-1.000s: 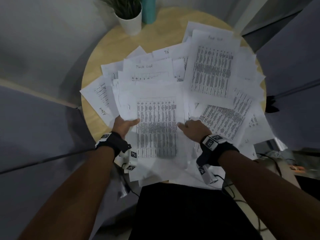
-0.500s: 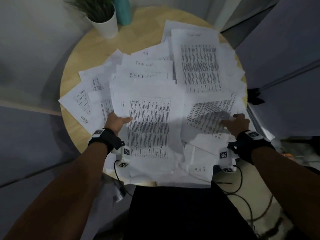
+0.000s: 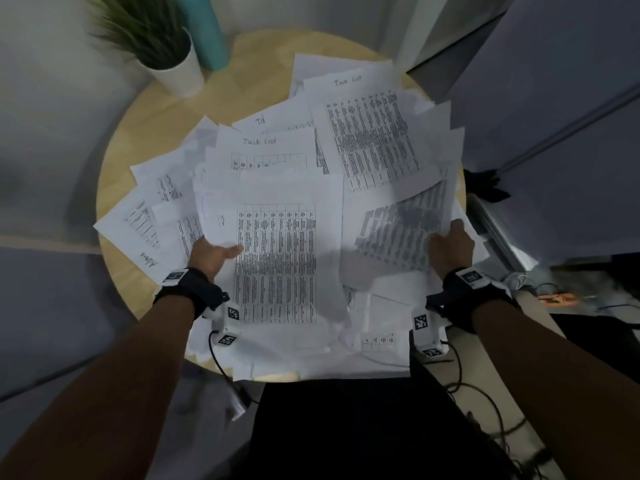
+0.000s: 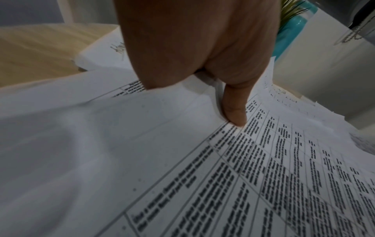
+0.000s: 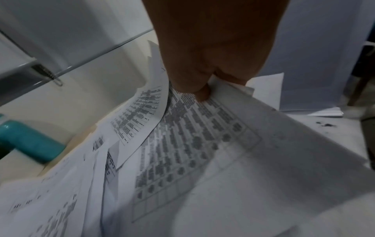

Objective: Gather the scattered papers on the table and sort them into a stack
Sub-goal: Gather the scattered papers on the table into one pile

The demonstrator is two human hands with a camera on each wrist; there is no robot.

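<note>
Many printed white papers [image 3: 277, 188] lie scattered and overlapping on a round wooden table [image 3: 114, 174]. My left hand [image 3: 214, 254] grips the left edge of a stack topped by a table-printed sheet [image 3: 277, 261], its thumb [image 4: 233, 110] pressed on top and its fingers hidden beneath. My right hand [image 3: 450, 245] pinches the right edge of a blurred printed sheet [image 3: 398, 233], lifted off the pile at the table's right side. In the right wrist view that hand [image 5: 205, 89] holds the raised sheet [image 5: 192, 144] between thumb and fingers.
A white pot with a green plant [image 3: 173, 67] and a teal bottle [image 3: 207, 36] stand at the table's far left. Grey partitions [image 3: 554, 98] close in on the right. Cables [image 3: 467, 386] run on the floor at the near right.
My right hand went from the middle stack out to the right and took hold of the printed sheet there, lifting its edge. My left hand kept its grip on the stack.
</note>
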